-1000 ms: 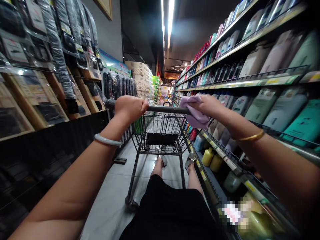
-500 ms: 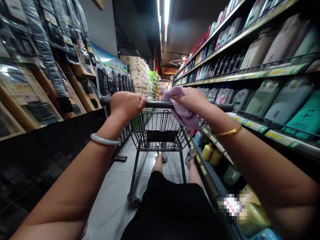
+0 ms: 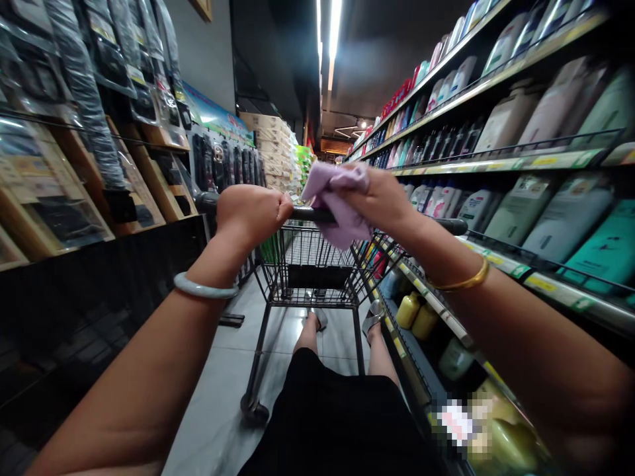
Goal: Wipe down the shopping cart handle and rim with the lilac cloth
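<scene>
A shopping cart (image 3: 317, 276) with a dark wire basket stands right in front of me, its handlebar (image 3: 305, 213) running across the view. Near the bar's left end, my left hand (image 3: 251, 210) is wrapped round it; a pale bangle circles that wrist. My right hand (image 3: 380, 192) is closed on a lilac cloth (image 3: 342, 205), which is bunched over the middle of the handlebar and hangs down its near side. The right fingertips are partly hidden by the cloth. A gold bracelet sits on the right wrist.
Shelves on the right hold rows of bottles (image 3: 501, 129), with yellow jars (image 3: 407, 311) lower down. Plastic-wrapped belts (image 3: 243, 162) and boxed goods (image 3: 143, 192) line the left side. Stacked packs (image 3: 270, 142) stand farther along. Grey floor tiles (image 3: 238, 357) lie beneath the cart.
My right hand has moved a little left along the handlebar with the cloth, which now bunches higher over the bar's middle. My left hand keeps its grip.
</scene>
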{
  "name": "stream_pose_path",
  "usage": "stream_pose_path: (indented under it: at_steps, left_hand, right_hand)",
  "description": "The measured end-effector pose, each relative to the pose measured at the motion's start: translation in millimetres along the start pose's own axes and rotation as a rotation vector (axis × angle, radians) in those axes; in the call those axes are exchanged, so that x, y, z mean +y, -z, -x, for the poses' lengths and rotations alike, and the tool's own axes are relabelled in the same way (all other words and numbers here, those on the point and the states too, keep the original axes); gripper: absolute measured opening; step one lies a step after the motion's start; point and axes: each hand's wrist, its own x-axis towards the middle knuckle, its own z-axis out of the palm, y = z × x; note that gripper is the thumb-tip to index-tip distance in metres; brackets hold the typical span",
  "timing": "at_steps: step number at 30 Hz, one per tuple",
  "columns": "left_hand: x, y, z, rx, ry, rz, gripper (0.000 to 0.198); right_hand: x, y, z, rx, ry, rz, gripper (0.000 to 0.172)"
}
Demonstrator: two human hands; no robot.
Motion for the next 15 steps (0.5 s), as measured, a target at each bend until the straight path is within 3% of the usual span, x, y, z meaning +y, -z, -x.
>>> stream_pose_path:
  at_steps: [2, 4, 5, 8, 10, 13, 15]
  left_hand:
    - [0.3, -0.9, -0.3, 0.008, 0.003, -0.007, 0.077]
    - [-0.1, -0.8, -0.1, 0.010, -0.011, -0.012, 0.076]
    - [-0.6, -0.7, 0.0, 0.009, -0.016, -0.014, 0.076]
    - [-2.7, -1.5, -0.2, 0.005, -0.019, -0.025, 0.074]
    - [-3.8, -2.4, -0.7, 0.008, -0.022, -0.034, 0.074]
    - [-4.0, -1.1, -0.5, 0.009, -0.038, -0.038, 0.074]
    - [-3.7, 1.4, 0.3, 0.001, -0.041, -0.036, 0.073]
  right_hand:
    - [2.0, 5.7, -6.7, 0.180, -0.042, -0.175, 0.049]
    - [0.0, 2.2, -8.7, 0.250, -0.029, -0.249, 0.047]
    - [-1.8, -2.2, -7.8, 0.203, 0.003, -0.201, 0.045]
    - [-8.5, -17.0, -0.9, -0.127, 0.121, 0.028, 0.044]
    - [-13.0, -21.1, 2.4, -0.271, 0.150, 0.095, 0.046]
    - [-19.8, -12.9, 0.4, -0.283, 0.139, 0.193, 0.046]
    - [-24.6, -2.4, -5.0, -0.301, 0.166, 0.242, 0.035]
